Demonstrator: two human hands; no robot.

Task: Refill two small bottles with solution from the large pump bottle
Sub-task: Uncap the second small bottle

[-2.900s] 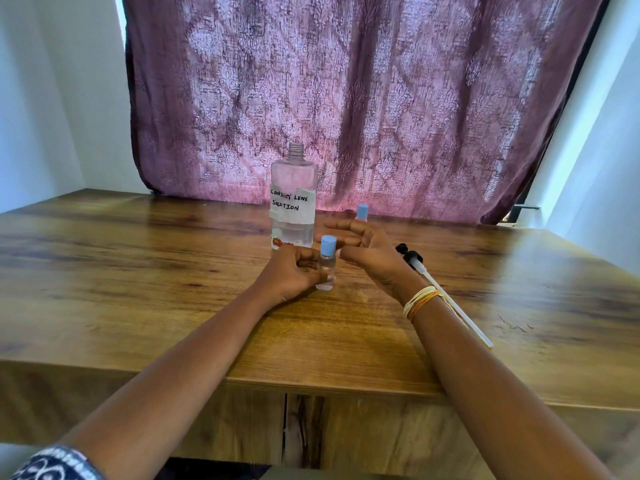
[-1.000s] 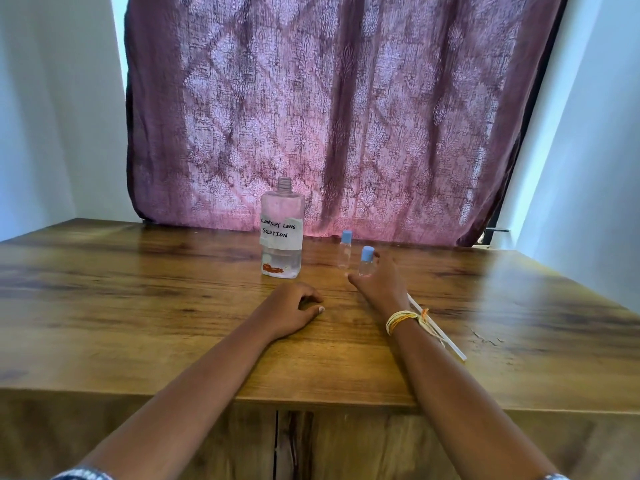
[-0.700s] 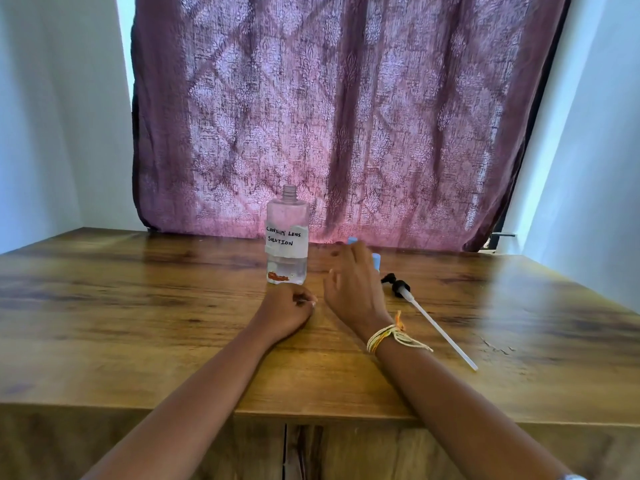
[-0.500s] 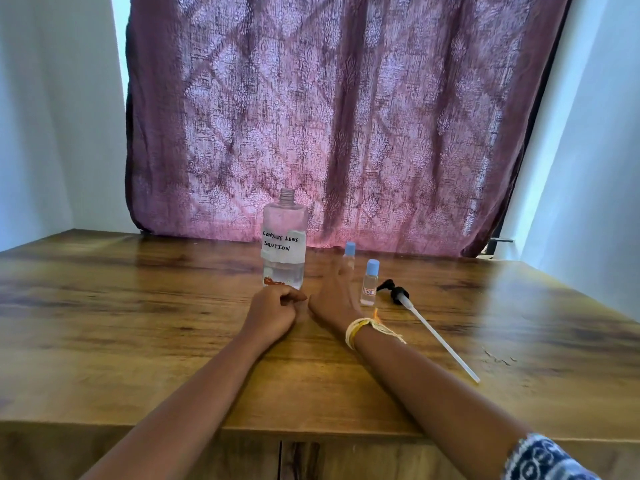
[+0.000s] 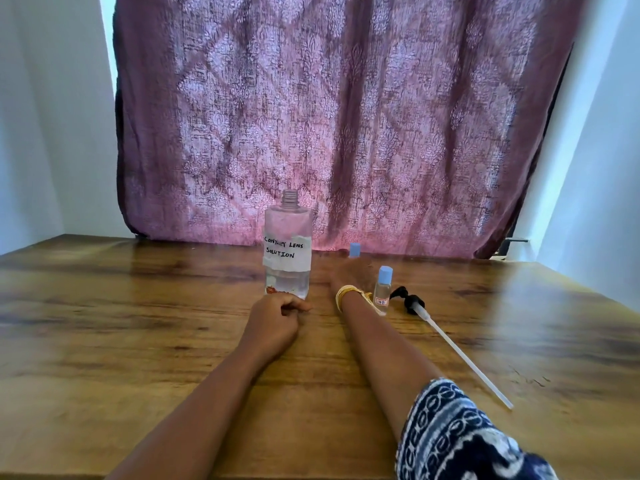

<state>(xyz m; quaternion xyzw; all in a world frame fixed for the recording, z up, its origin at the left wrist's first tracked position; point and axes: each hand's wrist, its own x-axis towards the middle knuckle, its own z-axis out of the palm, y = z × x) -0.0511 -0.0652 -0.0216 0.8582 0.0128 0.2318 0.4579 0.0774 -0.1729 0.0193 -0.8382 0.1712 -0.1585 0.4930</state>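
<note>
Bottle count: one large uncapped bottle labelled "Contact Lens Solution" and two small blue-capped bottles, all upright toward the table's far edge. Left hand rests loosely curled, empty, before the large one; right hand reaches to the farther small bottle, grip unclear. One pump lies rightmost.

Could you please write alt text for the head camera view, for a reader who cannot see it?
A person's right hand reaches across a wooden table toward the farther of two blue-capped small bottles; the left hand rests curled and empty before the open large bottle. The nearer small bottle stands beside the removed pump, which lies flat.
</note>
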